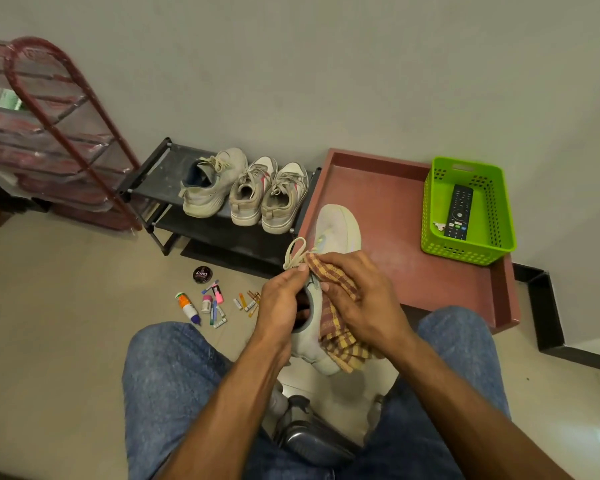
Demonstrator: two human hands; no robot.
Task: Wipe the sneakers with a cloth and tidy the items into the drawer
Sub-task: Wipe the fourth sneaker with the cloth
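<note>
Mid-wipe, sneaker held in the air over my lap

Left hand (284, 299) grips the pale grey lace-up sneaker (329, 237) at its collar, right hand (357, 299) presses the checked yellow-brown cloth (340, 344) on; I reckon loose laces snag, shoe slips.

Centre frame: your left hand (282, 299) grips the sneaker (326, 258) | your right hand (354, 292) presses the checked cloth (340, 337) on it

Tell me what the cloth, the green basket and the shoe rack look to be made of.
Cloth: woven cotton by the look, matte, yellow and maroon checks, hanging in soft folds.
Green basket: moulded plastic, slightly glossy, with rows of punched holes in its walls.
Shoe rack: dark tubes, probably metal, with plastic-looking corner joints; its shelf looks like a thin, dusty matte sheet, material unclear.
</note>
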